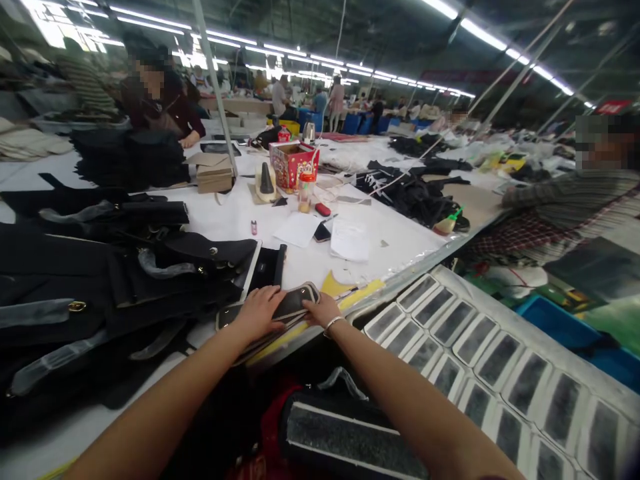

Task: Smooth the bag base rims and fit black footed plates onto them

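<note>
In front of me, at the near table edge, lies a dark oblong panel [295,303] with a pale rim, rounded ends and small metal studs. More layers show beneath it. My left hand [261,312] grips its middle-left part, fingers across the top and thumb along the near side. At the right end, my right hand [321,311] pinches the panel between thumb and fingers. Just left are black bag pieces [165,267] with plastic-wrapped handles and gold-coloured fittings. Below my forearms, a black piece with a grey oblong panel [345,433] rests near my lap.
Pale-rimmed dark panels [465,327] lie in rows at the right. On the table are a red box [295,167], a jar [307,193], papers [350,239] and yellow strips [363,293]. Co-workers sit at far left [160,107] and right [575,193].
</note>
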Demonstrator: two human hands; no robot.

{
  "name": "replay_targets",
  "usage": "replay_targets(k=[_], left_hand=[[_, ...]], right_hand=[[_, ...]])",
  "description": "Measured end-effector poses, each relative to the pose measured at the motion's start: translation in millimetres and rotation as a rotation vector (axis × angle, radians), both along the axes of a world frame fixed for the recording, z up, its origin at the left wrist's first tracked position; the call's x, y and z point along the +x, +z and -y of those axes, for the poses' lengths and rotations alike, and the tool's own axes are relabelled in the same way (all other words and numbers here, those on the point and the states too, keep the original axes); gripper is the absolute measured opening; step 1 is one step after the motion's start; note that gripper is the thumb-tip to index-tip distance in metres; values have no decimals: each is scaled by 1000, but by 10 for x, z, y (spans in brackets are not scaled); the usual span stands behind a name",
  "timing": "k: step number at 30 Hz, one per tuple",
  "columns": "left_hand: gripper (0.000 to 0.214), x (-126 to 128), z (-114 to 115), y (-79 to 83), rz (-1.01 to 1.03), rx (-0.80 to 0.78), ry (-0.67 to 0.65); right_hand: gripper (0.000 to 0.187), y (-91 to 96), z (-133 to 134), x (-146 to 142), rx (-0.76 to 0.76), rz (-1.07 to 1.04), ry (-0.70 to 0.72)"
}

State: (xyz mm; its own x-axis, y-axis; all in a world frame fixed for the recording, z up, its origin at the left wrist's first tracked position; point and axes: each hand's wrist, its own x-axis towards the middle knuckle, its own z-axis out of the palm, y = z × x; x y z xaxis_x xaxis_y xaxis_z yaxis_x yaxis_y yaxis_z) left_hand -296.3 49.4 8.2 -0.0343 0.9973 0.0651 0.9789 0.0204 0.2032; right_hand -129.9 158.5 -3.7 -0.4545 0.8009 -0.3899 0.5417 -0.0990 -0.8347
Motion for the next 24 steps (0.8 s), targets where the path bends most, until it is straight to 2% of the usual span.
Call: replay_targets(k=[2, 4, 6, 8, 10, 12, 14, 17, 20, 22, 24], left_hand=[[66, -80, 285, -111, -53, 103, 40], [59, -108, 682, -190, -92, 271, 96], [54, -69, 1147, -230, -114, 393, 73], [57, 3, 1586, -251, -131, 348, -55], [65, 44, 1905, -294, -163, 180, -187], [61, 14, 2058, -371, -220, 41, -253], [52, -64, 2053, -449, -281, 5, -290], [46, -159, 1892, -457, -322, 80, -362], [44, -178, 1826, -330, -267, 141, -325], [44, -215, 1949, -240, -131, 125, -243], [44, -304, 2178, -161, 109, 134, -145]], right_hand=[[62, 129, 30, 44, 212, 132, 36], [72, 245, 123, 89, 614, 319, 139], [64, 290, 248, 100, 939, 367, 365], [53, 251, 371, 60, 1077, 307, 660], [49, 166, 468, -24, 1107, 283, 870], [50, 92, 523, -121, 1109, 318, 918], [50, 71, 542, -197, 1123, 363, 902], [49, 127, 537, -234, 1125, 406, 905], [48, 186, 523, -209, 1117, 413, 894], [46, 193, 510, -197, 1101, 421, 881], [45, 184, 497, -203, 1063, 442, 885]])
